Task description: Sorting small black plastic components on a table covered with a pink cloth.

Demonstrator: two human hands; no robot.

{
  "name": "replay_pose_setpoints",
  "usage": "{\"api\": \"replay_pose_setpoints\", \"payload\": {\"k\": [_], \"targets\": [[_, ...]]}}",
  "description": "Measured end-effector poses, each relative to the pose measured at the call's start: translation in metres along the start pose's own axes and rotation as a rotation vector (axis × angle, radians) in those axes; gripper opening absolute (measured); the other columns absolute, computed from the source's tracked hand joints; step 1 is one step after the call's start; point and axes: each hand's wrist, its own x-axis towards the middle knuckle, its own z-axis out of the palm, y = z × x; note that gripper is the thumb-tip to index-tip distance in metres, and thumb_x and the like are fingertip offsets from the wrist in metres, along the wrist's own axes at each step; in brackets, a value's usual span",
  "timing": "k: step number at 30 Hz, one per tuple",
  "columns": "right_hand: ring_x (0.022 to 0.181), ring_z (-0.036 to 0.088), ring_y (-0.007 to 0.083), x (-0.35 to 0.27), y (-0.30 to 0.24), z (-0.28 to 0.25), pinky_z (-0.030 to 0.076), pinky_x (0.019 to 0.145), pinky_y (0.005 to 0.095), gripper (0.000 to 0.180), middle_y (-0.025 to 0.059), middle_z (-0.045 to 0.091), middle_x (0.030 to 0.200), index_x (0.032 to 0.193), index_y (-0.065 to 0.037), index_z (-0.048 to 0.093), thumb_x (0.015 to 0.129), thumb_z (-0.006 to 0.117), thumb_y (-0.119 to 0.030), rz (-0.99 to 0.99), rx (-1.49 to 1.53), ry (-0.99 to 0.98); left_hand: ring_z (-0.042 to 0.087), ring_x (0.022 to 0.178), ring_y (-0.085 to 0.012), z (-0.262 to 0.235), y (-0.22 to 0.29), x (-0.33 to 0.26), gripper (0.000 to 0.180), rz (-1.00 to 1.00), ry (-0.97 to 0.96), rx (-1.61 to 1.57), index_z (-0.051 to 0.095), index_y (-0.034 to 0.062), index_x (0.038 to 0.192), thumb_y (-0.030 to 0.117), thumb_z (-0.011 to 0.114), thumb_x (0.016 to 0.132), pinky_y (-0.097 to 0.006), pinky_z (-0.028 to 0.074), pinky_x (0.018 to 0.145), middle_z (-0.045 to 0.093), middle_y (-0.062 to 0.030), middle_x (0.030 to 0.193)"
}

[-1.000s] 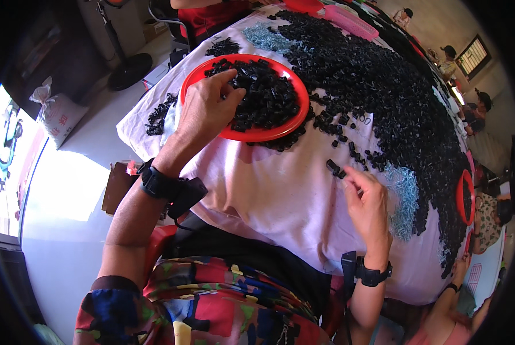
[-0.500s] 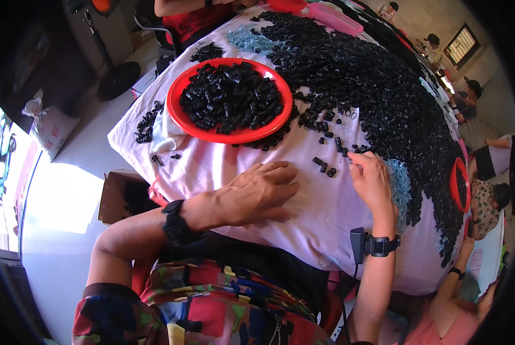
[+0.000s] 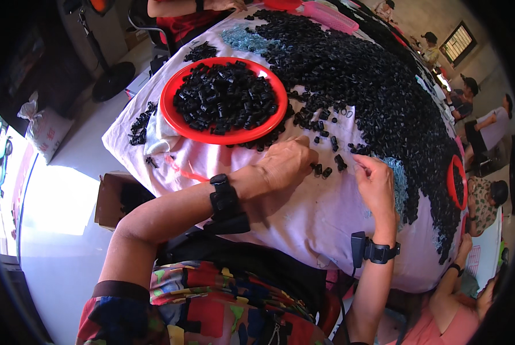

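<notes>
Small black plastic parts (image 3: 339,163) lie loose on the pink-white cloth (image 3: 292,230) between my two hands. My left hand (image 3: 289,164), its fingers curled closed, has come down beside some of them, just below the red plate. What its fingertips hold, if anything, is hidden. Across the gap, my right hand (image 3: 377,181) is closed in a pinch of thumb and forefinger at the lower edge of the big heap of black parts (image 3: 338,63). Anything in that pinch is too small to make out. The round red plate (image 3: 166,109) is piled with similar black parts.
Blue shredded strands (image 3: 396,184) lie by my right wrist. A pink basket (image 3: 329,17) and a smaller red dish (image 3: 454,183) stand around the heap. Left of the table are a cardboard box (image 3: 109,201), a tied sack (image 3: 46,129) and a fan's stand (image 3: 112,80). Other people sit around.
My left hand has moved up and to the right, its spread fingers now curled by the loose parts. These parts are shifted about. My right hand stays nearly in place.
</notes>
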Motion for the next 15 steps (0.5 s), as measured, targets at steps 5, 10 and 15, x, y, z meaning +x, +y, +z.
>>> {"api": "replay_pose_setpoints", "payload": {"k": [5,10,15], "targets": [[0.086,0.068,0.0326,-0.008,0.004,0.0,0.053,0.077,0.0427,0.025,0.0146,0.07,0.09,0.111,-0.007,0.077,0.088,0.069,-0.007,0.052,-0.095,-0.076,0.069,0.091,-0.0352,-0.009,0.007,-0.017,0.028,-0.005,0.053,-0.138,0.072,0.0026,0.116,0.013,0.066,0.091,-0.043,0.055,0.082,0.069,-0.0168,0.098],[0.088,0.066,0.0352,-0.007,0.002,0.01,0.052,0.082,0.0445,0.019,0.0138,0.069,0.087,0.102,-0.006,0.076,0.083,0.073,-0.004,-0.071,-0.115,-0.084,0.065,0.089,-0.0068,-0.023,0.026,-0.029,0.025,-0.324,-0.09,-0.694,0.071,0.0026,0.123,0.013,0.062,0.102,-0.025,0.054,0.079,0.072,-0.0032,0.098],[0.085,0.069,0.0352,-0.01,-0.011,0.007,0.054,0.08,0.0433,0.014,0.0149,0.073,0.089,0.098,-0.004,0.075,0.084,0.073,-0.005,-0.028,-0.07,-0.072,0.063,0.088,-0.0025,-0.019,0.015,-0.038,0.026,-0.432,-0.183,-1.022,0.069,0.0073,0.128,0.017,0.059,0.106,-0.022,0.052,0.077,0.071,0.0033,0.099]]}}
